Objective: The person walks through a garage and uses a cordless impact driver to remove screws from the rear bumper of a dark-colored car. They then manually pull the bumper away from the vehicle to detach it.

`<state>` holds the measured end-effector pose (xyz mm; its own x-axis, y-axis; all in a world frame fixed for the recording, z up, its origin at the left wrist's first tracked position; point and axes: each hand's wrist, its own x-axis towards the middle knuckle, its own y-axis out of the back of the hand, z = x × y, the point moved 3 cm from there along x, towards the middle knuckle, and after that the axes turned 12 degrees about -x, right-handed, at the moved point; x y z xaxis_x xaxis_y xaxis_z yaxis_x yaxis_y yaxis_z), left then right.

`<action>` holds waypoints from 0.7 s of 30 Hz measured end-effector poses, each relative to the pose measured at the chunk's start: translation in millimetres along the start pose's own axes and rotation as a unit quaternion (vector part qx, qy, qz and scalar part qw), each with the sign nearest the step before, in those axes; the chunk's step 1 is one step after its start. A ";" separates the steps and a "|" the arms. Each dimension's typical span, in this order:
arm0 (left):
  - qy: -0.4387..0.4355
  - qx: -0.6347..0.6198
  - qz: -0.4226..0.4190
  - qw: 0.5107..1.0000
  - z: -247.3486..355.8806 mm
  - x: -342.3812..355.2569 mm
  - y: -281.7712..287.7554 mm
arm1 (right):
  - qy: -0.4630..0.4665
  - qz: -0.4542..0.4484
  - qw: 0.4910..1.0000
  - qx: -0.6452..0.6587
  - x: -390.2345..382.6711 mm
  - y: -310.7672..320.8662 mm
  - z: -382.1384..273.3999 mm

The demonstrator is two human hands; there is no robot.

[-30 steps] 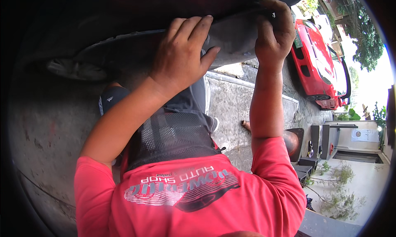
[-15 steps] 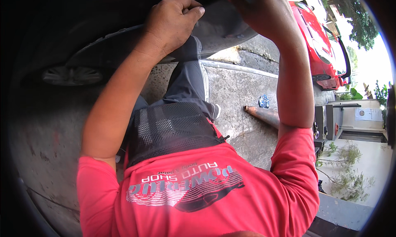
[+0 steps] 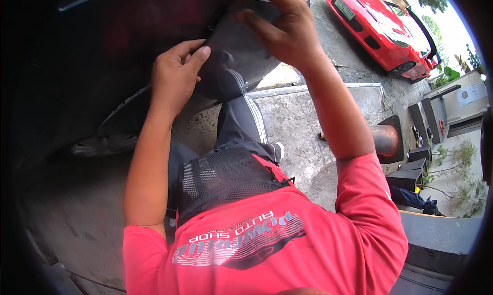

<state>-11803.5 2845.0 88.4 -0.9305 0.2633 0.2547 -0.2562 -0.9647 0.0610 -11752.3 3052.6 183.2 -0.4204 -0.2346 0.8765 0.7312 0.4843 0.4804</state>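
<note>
A dark car (image 3: 123, 43) fills the upper left, with a loose-looking dark grey panel (image 3: 257, 63), its kind unclear, along its lower edge. My left hand (image 3: 174, 79) is closed, thumb and forefinger pinched at the seam between the body and the panel. Whatever is between those fingertips is too dark to name. Higher and to the right, my right hand (image 3: 287, 33) is over the panel's upper end, thumb held apart from the bent fingers. Nothing shows in its grasp, though its topmost fingers reach the picture's upper edge.
Below the dark car, a wheel (image 3: 102, 145) shows at left. A red car (image 3: 380, 28) stands at the upper right. An orange traffic cone (image 3: 385, 141) lies on the concrete, partly behind my right forearm. Black mesh (image 3: 221, 179) covers my waist. Plants and a wall are at far right.
My view has shifted, so more of the dark car and red car shows. My left hand sits lower, still pinched; my right hand has moved left, nearer to it, its fingers now clearer.
</note>
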 end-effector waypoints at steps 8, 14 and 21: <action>-0.086 0.092 -0.039 0.991 13.2 -14.6 13.0 | -0.500 0.382 0.758 0.170 -140.6 62.2 269.4; -0.288 0.166 0.010 0.943 43.0 -36.2 42.4 | -0.450 0.174 0.859 -0.171 -77.9 -49.6 344.1; -0.453 0.246 -0.284 0.809 64.9 -29.7 -60.1 | -0.448 0.118 0.885 0.037 -37.8 -29.5 247.5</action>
<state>-11743.5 2894.6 139.8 -0.0691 0.7663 0.6387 -0.2328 -0.6350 0.7366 -11890.9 3255.7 128.0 -0.5429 0.6271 0.5585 0.8319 0.4927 0.2554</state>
